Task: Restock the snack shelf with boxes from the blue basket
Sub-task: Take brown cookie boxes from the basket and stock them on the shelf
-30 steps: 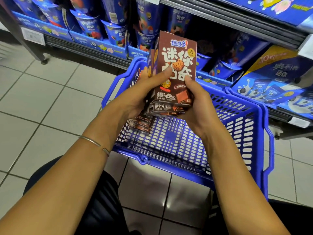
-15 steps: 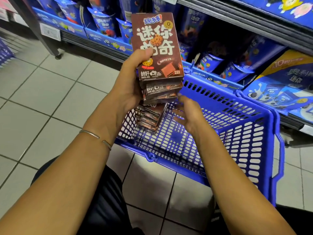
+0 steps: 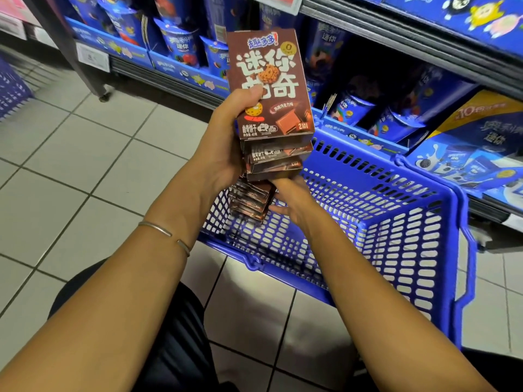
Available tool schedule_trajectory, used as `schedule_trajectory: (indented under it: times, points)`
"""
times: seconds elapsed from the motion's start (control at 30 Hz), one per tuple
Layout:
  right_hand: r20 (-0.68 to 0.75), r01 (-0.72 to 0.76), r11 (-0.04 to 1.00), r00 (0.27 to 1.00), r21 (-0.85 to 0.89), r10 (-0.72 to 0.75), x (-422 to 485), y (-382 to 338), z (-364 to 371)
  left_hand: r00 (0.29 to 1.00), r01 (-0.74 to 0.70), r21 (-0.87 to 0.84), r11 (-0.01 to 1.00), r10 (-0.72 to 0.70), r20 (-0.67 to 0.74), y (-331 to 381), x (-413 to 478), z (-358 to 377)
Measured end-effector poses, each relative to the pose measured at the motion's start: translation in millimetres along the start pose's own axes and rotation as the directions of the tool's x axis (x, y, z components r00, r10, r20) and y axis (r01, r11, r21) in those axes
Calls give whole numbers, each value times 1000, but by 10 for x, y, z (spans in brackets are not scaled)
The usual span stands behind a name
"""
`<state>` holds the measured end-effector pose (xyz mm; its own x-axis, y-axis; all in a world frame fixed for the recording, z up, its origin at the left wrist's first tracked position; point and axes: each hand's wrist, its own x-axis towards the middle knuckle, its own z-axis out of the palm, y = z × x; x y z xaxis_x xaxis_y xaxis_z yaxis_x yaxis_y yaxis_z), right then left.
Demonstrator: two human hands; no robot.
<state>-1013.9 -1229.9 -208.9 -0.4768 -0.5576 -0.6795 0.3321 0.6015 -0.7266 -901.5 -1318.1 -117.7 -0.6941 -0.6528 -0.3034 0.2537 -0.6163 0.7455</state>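
Boxes of brown cookie packaging make up the held stack (image 3: 268, 89), which is gripped upright in the left hand (image 3: 226, 145). The thumb is pressed across the front of the top box and the fingers are wrapped round behind, hidden from the camera. The stack is raised above the far-left corner of the blue basket (image 3: 271, 264), in front of the snack shelf (image 3: 175, 66).

The right hand (image 3: 294, 202) is down inside the basket, at the end of a second pile of boxes (image 3: 250, 200) that leans against the basket's left wall. One finger lies on top of the pile's end and another touches lower down — whether they have closed into a real grip I cannot tell, as the held stack covers part of them.

The basket sits on the tiled floor (image 3: 85, 154), just near of the shelf's lowest tier, where blue snack cups (image 3: 351, 108) stand. A thin bracelet (image 3: 162, 230) circles the left wrist.
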Motion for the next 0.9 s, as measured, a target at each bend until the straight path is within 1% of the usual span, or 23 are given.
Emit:
schedule_trajectory:
  times: [0.13,0.27,0.4,0.47,0.67,0.8,0.9]
  points:
    - [6,9,999,1000,40,-10,29,28,-55,1000,-11,33,999,11,0,-1,-22,-67]
    - [-31,4,997,1000,72,-1,58,56,-193,1000,-19,-2,1000,19,-11,18,-1,-117]
    - [-7,-26,980,1000,195,27,-3,77,-421,1000,-11,-17,1000,11,-29,19,47,-116]
    - [-3,-30,975,1000,222,31,-60,117,-582,1000,-1,-15,1000,0,-23,6,77,-102]
    - [-35,39,946,999,322,-29,-182,222,-1046,995,92,16,996,-93,44,-135,153,15]
    - [-23,92,939,996,332,-89,-187,228,-1160,986,152,-32,988,-149,80,-257,173,136]
    - [-2,94,929,995,359,-100,-161,200,-1226,980,180,-80,980,-172,97,-337,197,223]
